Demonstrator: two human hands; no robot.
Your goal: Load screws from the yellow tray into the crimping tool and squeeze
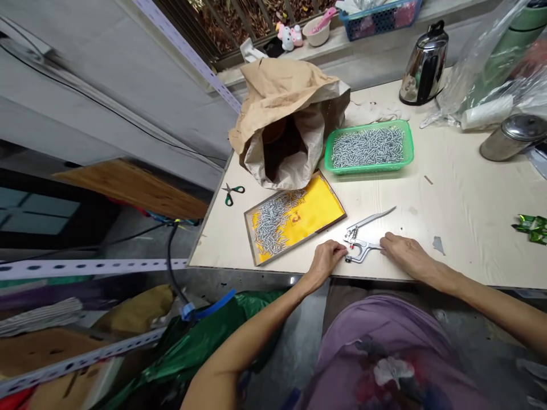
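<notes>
Plainly, both hands, left hand (325,261) and right hand (404,253), grasp the metal pliers (363,239); no writing is legible.

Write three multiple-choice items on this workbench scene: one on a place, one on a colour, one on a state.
1. Where do the scissors lie?
A. In the basket
B. Left of the yellow tray
C. Beside the kettle

2. What colour is the basket of metal pieces?
A. Green
B. Red
C. White

3. How does the paper sack stand?
A. Tied shut
B. Folded flat
C. Open at the mouth

Answers: 1 B, they lie on the table near its left edge; 2 A, its rim is green; 3 C, its dark inside shows. Both the left hand and right hand touch the metal pliers.
</notes>
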